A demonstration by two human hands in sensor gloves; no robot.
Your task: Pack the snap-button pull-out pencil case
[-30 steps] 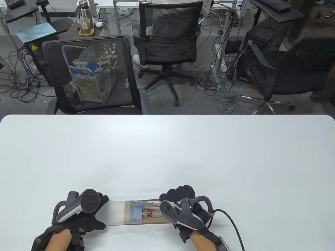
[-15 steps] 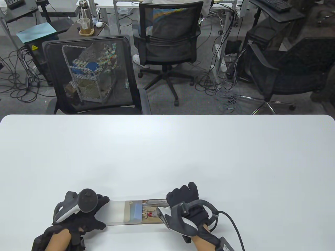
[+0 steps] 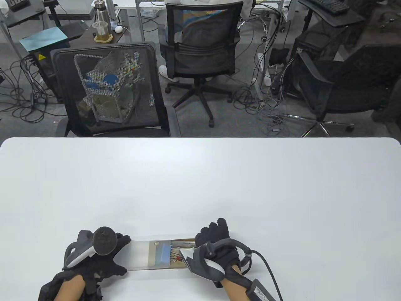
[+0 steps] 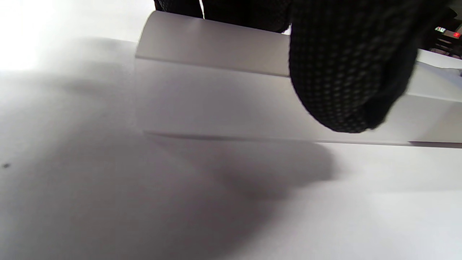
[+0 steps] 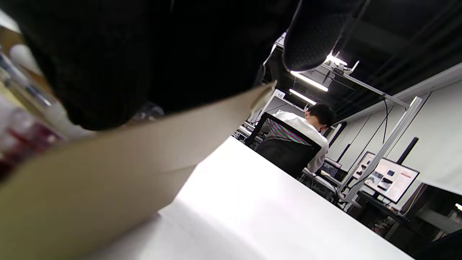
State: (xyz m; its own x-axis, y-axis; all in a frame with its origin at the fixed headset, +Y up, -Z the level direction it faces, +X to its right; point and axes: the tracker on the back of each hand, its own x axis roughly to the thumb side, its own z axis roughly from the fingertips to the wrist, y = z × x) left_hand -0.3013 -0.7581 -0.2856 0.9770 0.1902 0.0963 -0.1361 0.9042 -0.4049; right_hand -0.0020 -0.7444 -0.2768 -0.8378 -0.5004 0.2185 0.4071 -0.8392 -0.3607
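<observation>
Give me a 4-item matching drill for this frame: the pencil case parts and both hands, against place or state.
Things:
1. left hand
2. right hand
3. frosted sleeve
4. brown inner tray

States:
A. translucent white, lies on the table
B. partly pulled out, stationery showing inside
C. grips the sleeve's closed end
D. on the tray's exposed end

Pairs: 1-C, 2-D, 3-A, 4-B
</observation>
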